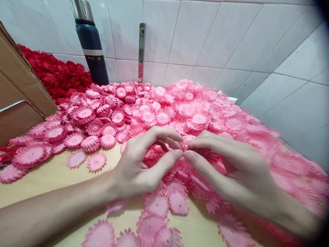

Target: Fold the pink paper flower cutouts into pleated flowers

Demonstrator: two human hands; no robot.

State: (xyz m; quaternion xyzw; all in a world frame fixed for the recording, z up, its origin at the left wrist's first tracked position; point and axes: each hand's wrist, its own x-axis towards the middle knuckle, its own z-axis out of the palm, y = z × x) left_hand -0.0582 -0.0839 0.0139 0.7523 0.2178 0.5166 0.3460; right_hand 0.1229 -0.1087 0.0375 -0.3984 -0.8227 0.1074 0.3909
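My left hand (144, 164) and my right hand (226, 164) meet at the fingertips in the middle of the view. Between them both pinch a small pink fabric flower piece (184, 145); most of it is hidden by the fingers. Each thumb presses toward its index finger, and the thumb tips almost touch. Behind and beneath the hands spreads a large heap of pink scalloped flower pieces (149, 116), many with a small hole at the centre. Several loose pink discs (156, 206) lie on the pale yellow table (77, 202) below the hands.
A dark blue bottle (91, 51) with a metal lid stands behind the heap against the white tiled wall (164, 31). Dark red flower pieces (56, 75) are piled at the back left, behind a cardboard box (20, 82). A metal strip (141, 51) is fixed to the wall.
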